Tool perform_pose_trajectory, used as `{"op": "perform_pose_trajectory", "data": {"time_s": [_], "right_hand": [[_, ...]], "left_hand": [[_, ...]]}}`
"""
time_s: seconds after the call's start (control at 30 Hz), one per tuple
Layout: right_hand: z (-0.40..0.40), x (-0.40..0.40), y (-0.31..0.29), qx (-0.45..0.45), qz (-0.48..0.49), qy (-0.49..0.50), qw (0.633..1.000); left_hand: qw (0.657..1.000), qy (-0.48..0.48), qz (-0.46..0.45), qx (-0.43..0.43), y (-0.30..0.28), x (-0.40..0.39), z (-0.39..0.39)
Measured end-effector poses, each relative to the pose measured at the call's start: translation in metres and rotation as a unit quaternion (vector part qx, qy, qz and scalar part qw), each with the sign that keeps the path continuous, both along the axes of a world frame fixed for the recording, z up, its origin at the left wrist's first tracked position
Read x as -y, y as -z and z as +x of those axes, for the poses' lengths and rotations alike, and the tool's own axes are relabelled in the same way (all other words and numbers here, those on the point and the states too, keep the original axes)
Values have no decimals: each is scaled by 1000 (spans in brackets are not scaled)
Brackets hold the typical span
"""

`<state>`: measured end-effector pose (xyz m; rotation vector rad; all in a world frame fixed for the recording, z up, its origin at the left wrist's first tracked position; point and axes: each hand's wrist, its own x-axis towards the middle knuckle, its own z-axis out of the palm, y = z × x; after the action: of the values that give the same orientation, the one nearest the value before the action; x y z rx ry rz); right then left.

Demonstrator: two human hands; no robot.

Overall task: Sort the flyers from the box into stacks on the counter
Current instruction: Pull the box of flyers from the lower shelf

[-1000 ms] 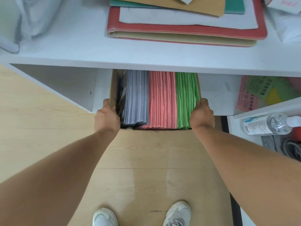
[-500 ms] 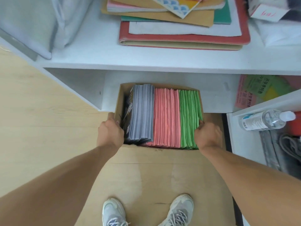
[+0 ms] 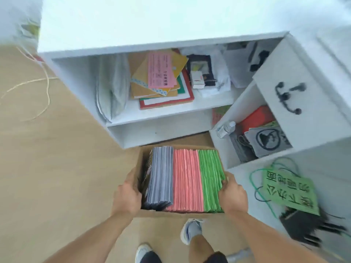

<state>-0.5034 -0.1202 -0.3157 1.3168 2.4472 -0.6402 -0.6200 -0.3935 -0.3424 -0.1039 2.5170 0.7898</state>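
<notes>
Flyers stand on edge in the cardboard box (image 3: 141,164), which is held in front of the person, just clear of the white shelf unit (image 3: 152,133). Left hand (image 3: 126,198) grips the box's left wall, fingers curled round it. Inside, left to right: grey flyers (image 3: 161,175), pink flyers (image 3: 187,179), green flyers (image 3: 211,177). Right hand (image 3: 232,196) grips the right wall, fingertips against the green bundle. A green sign (image 3: 290,190) lies on the desk (image 3: 307,156) at right.
</notes>
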Motion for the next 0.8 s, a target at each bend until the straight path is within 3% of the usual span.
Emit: {"op": "perform_pose_trajectory", "data": {"time_s": [0.17, 0.3, 0.57, 0.8], "right_hand": [[88, 26, -127, -39, 30, 66, 997], [146, 43, -195, -79, 60, 136, 986], [265, 71, -282, -113, 129, 233, 957], [396, 100, -337, -137, 193, 315, 919]], "left_hand": [[994, 80, 34, -65, -124, 4, 46], [981, 155, 58, -98, -194, -1, 76], [951, 248, 109, -146, -276, -29, 141], [921, 312, 165, -166, -345, -41, 248]]}}
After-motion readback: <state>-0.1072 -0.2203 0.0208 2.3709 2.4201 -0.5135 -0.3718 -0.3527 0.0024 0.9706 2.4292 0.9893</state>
